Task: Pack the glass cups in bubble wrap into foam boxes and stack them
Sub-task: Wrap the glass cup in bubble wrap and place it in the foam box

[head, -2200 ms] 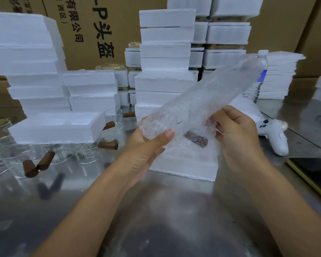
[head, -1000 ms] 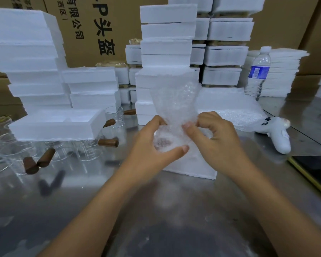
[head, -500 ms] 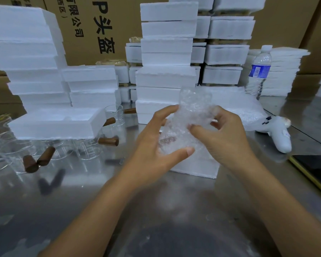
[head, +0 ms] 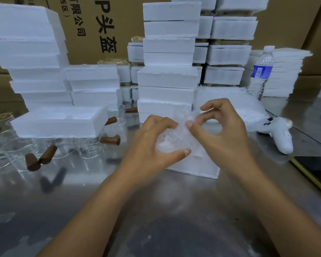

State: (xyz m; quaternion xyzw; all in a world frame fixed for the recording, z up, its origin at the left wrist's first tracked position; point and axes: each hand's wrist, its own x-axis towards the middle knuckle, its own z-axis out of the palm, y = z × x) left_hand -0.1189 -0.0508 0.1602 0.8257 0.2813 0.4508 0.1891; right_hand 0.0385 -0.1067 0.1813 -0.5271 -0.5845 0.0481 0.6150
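Bubble wrap (head: 174,140), bunched into a tight bundle, is held in mid-air at the centre of the frame, just above an open foam box (head: 198,168) on the tabletop (head: 156,210). Whether a cup is inside cannot be made out; the wrap is cloudy and the hands cover much of it. The left hand (head: 154,143) grips the bundle, fingers curled over its top and thumb under its lower edge. The right hand (head: 224,132) pinches the wrap's upper right edge between thumb and forefinger, with the other fingers curled above.

Directly behind the hands rises the centre stack (head: 169,76) of closed foam boxes, close to the bundle. A taller left stack (head: 30,52) fills the upper left of the frame, and more boxes stand behind the centre one. At middle left a foam tray (head: 57,123) rests on top of bare glass cups (head: 89,150), whose brown handles (head: 110,140) stick out beneath and beside it.

To the right of the hands lies a bag of wrap (head: 239,106), partly hidden by the right hand. A white controller (head: 280,134) lies just beside it, a water bottle (head: 260,71) stands in the upper right, and a dark phone (head: 315,169) with a yellow edge lies at the right border. Cardboard cartons (head: 104,25) with printed characters close off the back.
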